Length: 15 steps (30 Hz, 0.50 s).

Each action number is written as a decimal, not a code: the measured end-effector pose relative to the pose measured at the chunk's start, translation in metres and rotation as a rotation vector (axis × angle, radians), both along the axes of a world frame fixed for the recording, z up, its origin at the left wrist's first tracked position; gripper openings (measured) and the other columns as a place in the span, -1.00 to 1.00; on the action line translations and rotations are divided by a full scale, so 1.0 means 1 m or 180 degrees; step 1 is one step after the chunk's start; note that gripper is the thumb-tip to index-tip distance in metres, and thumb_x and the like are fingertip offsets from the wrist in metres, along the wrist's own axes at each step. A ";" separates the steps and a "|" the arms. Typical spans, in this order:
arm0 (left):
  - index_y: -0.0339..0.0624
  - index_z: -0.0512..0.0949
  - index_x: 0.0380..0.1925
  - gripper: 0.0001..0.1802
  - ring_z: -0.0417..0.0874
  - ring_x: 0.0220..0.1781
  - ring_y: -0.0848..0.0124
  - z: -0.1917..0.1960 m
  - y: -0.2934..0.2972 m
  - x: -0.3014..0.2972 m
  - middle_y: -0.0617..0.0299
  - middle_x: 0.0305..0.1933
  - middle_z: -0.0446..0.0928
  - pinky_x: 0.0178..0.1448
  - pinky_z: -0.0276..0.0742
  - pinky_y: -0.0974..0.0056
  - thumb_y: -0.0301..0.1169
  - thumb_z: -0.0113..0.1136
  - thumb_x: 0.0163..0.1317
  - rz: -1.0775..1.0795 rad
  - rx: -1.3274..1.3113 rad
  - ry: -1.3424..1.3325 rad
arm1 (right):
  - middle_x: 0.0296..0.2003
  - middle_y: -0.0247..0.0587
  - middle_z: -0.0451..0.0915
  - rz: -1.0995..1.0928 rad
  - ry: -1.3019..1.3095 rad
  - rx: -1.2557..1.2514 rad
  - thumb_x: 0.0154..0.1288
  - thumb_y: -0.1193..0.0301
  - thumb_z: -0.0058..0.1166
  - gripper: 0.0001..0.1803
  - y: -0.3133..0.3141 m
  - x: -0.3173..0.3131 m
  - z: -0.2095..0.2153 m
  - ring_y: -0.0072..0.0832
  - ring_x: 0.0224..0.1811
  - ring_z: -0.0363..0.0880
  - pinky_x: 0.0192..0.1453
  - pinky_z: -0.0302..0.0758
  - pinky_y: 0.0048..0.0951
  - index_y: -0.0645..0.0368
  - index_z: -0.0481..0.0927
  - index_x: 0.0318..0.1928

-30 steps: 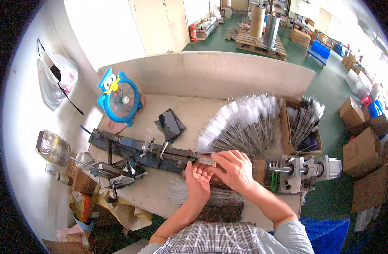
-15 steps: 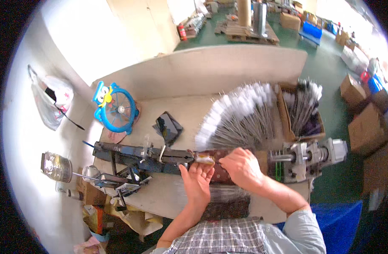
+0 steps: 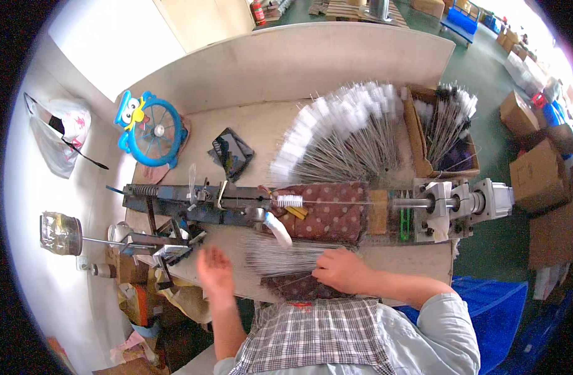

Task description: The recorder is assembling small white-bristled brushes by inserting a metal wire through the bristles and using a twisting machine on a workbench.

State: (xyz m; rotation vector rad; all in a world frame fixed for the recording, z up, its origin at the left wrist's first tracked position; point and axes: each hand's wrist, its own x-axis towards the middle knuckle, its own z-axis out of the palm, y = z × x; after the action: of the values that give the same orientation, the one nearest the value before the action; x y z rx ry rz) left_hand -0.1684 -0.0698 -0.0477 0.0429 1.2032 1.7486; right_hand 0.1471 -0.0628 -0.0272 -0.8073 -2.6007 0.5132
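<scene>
My left hand (image 3: 215, 270) hovered open and empty, fingers spread, above the near edge of the workbench (image 3: 255, 125), just left of a loose bundle of bare wires (image 3: 280, 256) lying flat in front of me. It gripped nothing. To its left stood a clear jar (image 3: 60, 232) on a metal stand, and farther back a blue toy-faced fan (image 3: 150, 128) and a dark phone (image 3: 232, 153) rested on the bench.

Across the middle ran a long twisting machine (image 3: 192, 200), and on its line lay one short white brush (image 3: 289, 201), its wire stretching right over a spotted cloth pad (image 3: 327, 212) toward the motor end (image 3: 461, 201). I judged that this brush was already twisted and waiting to be lifted out.

My right hand (image 3: 342, 270) lay palm down on the right end of the wire bundle, fingers curled over the strands; whether it pinched a single wire I could not tell.

Behind the machine a wide fan of finished white-tipped brushes (image 3: 342, 134) spread over the bench, and a cardboard box (image 3: 417, 134) to the right held more, some dark-tipped. By that count, I judged much of the work done, while the thick bundle under my right hand showed many wires remaining to be made up.
</scene>
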 end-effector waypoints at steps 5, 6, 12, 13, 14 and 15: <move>-0.08 0.53 -0.35 -0.66 0.47 -0.54 0.48 -0.031 -0.049 -0.155 0.32 -0.44 0.54 -0.52 0.41 0.36 -0.04 0.14 0.19 0.0770 -0.0023 0.0286 | -0.42 -0.28 0.43 -0.0027 -0.0418 0.0303 -0.07 0.39 0.03 -0.93 -0.001 -0.010 -0.009 -0.35 -0.27 0.45 -0.26 0.46 -0.35 0.09 0.52 -0.57; -0.11 0.51 -0.36 -0.60 0.49 -0.49 0.49 -0.029 -0.049 -0.165 0.31 -0.44 0.54 -0.43 0.45 0.36 0.02 0.15 0.16 0.1016 -0.0270 0.1010 | -0.43 -0.28 0.43 -0.0147 -0.0537 0.0247 -0.07 0.40 0.03 -0.93 0.000 -0.008 -0.008 -0.35 -0.28 0.45 -0.26 0.46 -0.35 0.09 0.53 -0.58; -0.13 0.45 -0.12 -0.52 0.53 -0.24 0.46 -0.053 -0.056 -0.197 0.26 -0.24 0.52 -0.17 0.43 0.39 0.02 0.13 0.16 0.1310 -0.0625 0.1675 | -0.47 -0.27 0.44 -0.0450 0.0093 0.0065 -0.09 0.47 0.07 -0.94 0.018 0.029 0.043 -0.30 -0.34 0.49 -0.30 0.49 -0.31 0.10 0.50 -0.50; -0.13 0.45 -0.12 -0.52 0.53 -0.24 0.46 -0.052 -0.050 -0.174 0.26 -0.24 0.52 -0.17 0.43 0.39 0.02 0.13 0.16 0.1288 -0.0628 0.1643 | -0.47 -0.27 0.44 -0.0468 0.0058 0.0067 -0.09 0.47 0.07 -0.94 0.020 0.034 0.046 -0.30 -0.34 0.49 -0.30 0.49 -0.31 0.10 0.50 -0.50; -0.12 0.45 -0.14 -0.52 0.53 -0.24 0.46 -0.044 -0.042 -0.149 0.26 -0.24 0.52 -0.17 0.44 0.39 0.03 0.14 0.15 0.1283 -0.0726 0.1239 | -0.47 -0.26 0.44 -0.0790 0.0031 -0.0049 -0.07 0.48 0.07 -0.93 0.022 0.038 0.048 -0.28 -0.35 0.50 -0.30 0.50 -0.28 0.10 0.49 -0.47; -0.11 0.45 -0.15 -0.52 0.53 -0.23 0.45 -0.035 -0.034 -0.124 0.26 -0.24 0.52 -0.18 0.45 0.39 0.03 0.16 0.14 0.1271 -0.0824 0.0829 | -0.48 -0.24 0.44 -0.1116 -0.0004 -0.0162 -0.06 0.49 0.07 -0.91 0.023 0.043 0.050 -0.26 -0.37 0.51 -0.31 0.50 -0.24 0.11 0.48 -0.45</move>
State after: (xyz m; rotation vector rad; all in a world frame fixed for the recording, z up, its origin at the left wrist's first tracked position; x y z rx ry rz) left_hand -0.2920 -0.1037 -0.0832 -0.1361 1.7141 1.9529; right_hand 0.1900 -0.0399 0.0225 -1.2474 -2.3793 0.4744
